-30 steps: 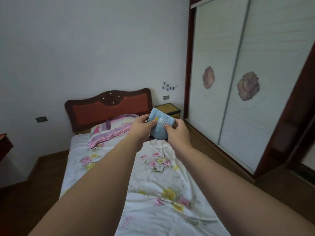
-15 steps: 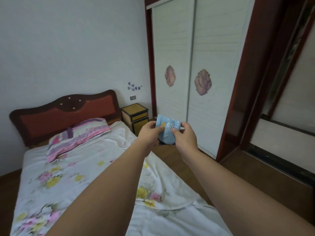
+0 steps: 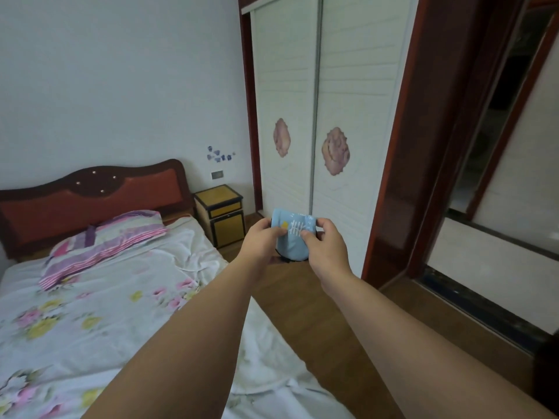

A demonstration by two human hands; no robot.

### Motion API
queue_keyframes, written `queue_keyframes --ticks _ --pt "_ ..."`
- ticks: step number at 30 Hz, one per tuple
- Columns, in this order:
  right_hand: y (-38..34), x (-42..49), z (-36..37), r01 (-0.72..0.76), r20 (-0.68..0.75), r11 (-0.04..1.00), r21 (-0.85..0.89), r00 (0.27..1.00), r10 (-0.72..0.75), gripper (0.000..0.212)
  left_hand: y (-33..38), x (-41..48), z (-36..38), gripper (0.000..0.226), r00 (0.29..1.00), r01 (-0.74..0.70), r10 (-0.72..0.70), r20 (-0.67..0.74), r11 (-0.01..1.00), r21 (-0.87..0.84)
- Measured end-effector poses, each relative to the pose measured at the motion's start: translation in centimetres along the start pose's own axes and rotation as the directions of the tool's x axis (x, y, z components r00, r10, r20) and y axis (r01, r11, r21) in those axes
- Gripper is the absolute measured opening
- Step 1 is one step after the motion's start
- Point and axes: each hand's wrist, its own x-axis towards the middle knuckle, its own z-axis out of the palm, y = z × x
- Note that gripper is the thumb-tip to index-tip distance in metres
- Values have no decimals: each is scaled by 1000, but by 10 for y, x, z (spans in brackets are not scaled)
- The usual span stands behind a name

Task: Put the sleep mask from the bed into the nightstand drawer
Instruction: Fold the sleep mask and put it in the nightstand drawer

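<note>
Blue mask held in both hands over the floor

Blue cloth, folded small, the mask (image 3: 291, 237) sits between both hands, out in front of the person and above the wooden floor (image 3: 305, 300), off the bed (image 3: 99, 300). White marks and a yellow patch show on its upper face. The left hand (image 3: 260, 243) pinches its left edge, thumb on top and the other fingers curled underneath. The right hand (image 3: 325, 246) pinches its right edge the same way, thumb pressed on the printed face, fingers wrapped round the far side. A bit of dark strap shows just below the fingers.

Beyond the left fingers and a little to their left stands the nightstand (image 3: 220, 213), yellow with dark edges, its drawer (image 3: 227, 208) front flush and closed; it is well apart from the hands. Left of the nightstand is the red headboard (image 3: 90, 192), with a striped pillow (image 3: 102, 240) below it on the flowered sheet. Beyond the right fingers rise the white wardrobe doors (image 3: 317, 101), each with a pink flower, and a dark red frame (image 3: 405, 146) stands to their right.
</note>
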Motion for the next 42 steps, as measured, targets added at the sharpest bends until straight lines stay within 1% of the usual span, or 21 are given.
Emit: queue_keyframes --ticks 3,8,14,18,20,23,25,28,32,36,39,42 --pt "6 24 -21 13 31 1000 -2 999 -13 19 -2 14 29 28 999 -7 7 -44 1000 -3" --pt "13 64 -37 25 53 1000 16 998 -26 21 0 50 59 33 996 -13 13 -91 1000 5" --pt "28 126 -52 22 67 1000 -4 997 -22 19 -3 105 90 28 998 -48 47 -52 999 -6" --pt "35 175 -63 11 55 999 -41 998 -8 19 -1 150 113 14 998 -58 57 -25 998 -29" --pt "39 198 -67 -5 45 999 -38 999 7 19 2 171 123 15 998 -56 56 -20 998 -22" --pt "44 231 -66 -16 51 999 -48 999 19 19 5 201 134 25 998 -53 53 -30 999 7" --pt "49 251 -63 -26 57 998 -51 998 29 19 5 219 139 23 998 -41 41 -45 999 8" --pt "56 281 -56 -30 74 998 -47 997 33 17 6 245 143 14 997 -32 31 -65 999 -6" --pt "66 326 -44 4 135 997 -72 991 6 15 6 281 148 14 991 -40 37 -132 999 -24" --pt "81 381 -33 54 224 994 -100 974 -31 14 2 323 159 16 969 -44 35 -243 999 -31" --pt "95 425 -29 50 305 997 -55 952 -31 18 0 355 176 18 941 -33 15 -339 998 -48" --pt "105 465 -28 57 387 998 -26 921 -43 16 4 383 195 16 903 -36 9 -429 998 -55"
